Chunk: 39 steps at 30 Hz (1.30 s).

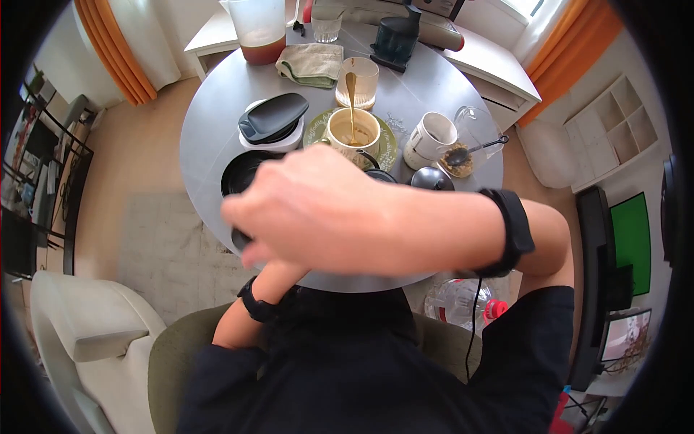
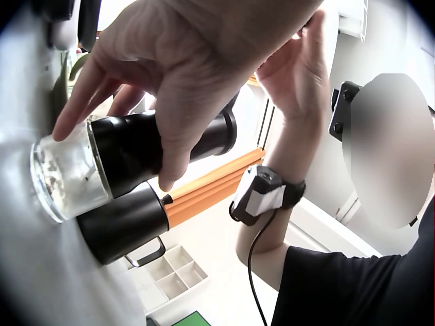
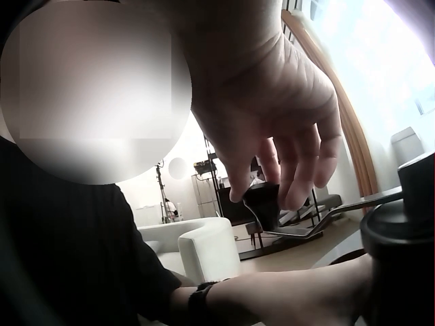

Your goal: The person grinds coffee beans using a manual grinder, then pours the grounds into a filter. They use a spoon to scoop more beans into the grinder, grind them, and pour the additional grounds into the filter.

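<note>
A hand coffee grinder has a black body and a clear glass jar at its base, which is down at the grey table. My left hand holds the grinder body, thumb on one side and fingers on the other. From the grinder's top a metal crank reaches out to a black knob. My right hand grips that knob with thumb and fingertips. In the head view the right hand and forearm cross over the table, hiding most of the left hand and the grinder.
Beside the grinder stands a black pitcher. Beyond the right arm are a mug with a gold spoon on a green plate, stacked cups, a glass jar with a dark spoon, and a black scoop.
</note>
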Tool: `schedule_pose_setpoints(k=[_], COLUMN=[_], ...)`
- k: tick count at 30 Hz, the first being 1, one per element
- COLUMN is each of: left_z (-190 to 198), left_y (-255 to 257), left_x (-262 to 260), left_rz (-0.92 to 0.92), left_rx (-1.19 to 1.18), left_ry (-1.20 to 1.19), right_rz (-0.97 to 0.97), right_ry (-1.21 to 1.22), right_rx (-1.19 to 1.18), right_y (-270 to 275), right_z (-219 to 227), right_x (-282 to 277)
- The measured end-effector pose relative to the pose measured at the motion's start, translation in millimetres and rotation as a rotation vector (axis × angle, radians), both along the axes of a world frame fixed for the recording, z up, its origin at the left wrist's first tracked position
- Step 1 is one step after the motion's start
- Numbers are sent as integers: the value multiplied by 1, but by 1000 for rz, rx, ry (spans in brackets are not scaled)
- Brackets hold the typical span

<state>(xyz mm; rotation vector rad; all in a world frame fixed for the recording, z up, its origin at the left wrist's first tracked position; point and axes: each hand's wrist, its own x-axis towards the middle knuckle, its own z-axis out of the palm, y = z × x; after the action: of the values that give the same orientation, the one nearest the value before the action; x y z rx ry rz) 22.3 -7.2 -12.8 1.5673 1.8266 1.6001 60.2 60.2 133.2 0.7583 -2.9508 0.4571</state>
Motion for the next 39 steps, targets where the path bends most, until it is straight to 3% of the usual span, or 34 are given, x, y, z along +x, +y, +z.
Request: schedule_pose_setpoints(k=[2,4,7,10,11,12,17,21,23,25,27,29,33,34,35,37,39], left_z=[-6,12,18,20,21,22,21,20,24,25,26,27,15,18,21,14,11], left_y=[5,-1,-2,-1,-2,-2,1,0,-2,-2,-2,-2,-1,-5,-8,-6,-4], left_x=[0,-3,-2,0,0,0,1,1,2,0,-2,-1,-4,4,11,4,-2], left_rz=[29,15,1,6,5,3,22,40,23,14,6,6,-31,25,92,42,-7], left_rx=[132,-273,-312,-294,-297,-303,-239,-204,-251,-275,-287,-301,-315,-145,17,-88,-191], left_ry=[76,-45,-120,-115,-121,-127,-147,-128,-196,-210,-175,-174,-178,-101,-9,-9,-11], right_rz=[-107,-245,-466,-509,-568,-462,-661,-620,-453,-232,-68,116,211,229,211,88,-24], right_ry=[64,106,-12,65,-42,159,-132,-326,-384,-375,-317,-205,7,52,-93,-271,-164], right_rx=[39,160,280,292,289,240,62,-62,-78,158,142,126,66,41,-66,36,-74], right_y=[11,29,67,115,130,147,162,133,110,79,58,40,12,8,8,5,20], right_z=[-5,-4,0,2,4,-2,20,36,35,42,36,28,-1,-6,1,11,-8], right_x=[-27,-47,-60,-37,-29,-11,75,139,159,158,149,129,68,47,28,-9,-40])
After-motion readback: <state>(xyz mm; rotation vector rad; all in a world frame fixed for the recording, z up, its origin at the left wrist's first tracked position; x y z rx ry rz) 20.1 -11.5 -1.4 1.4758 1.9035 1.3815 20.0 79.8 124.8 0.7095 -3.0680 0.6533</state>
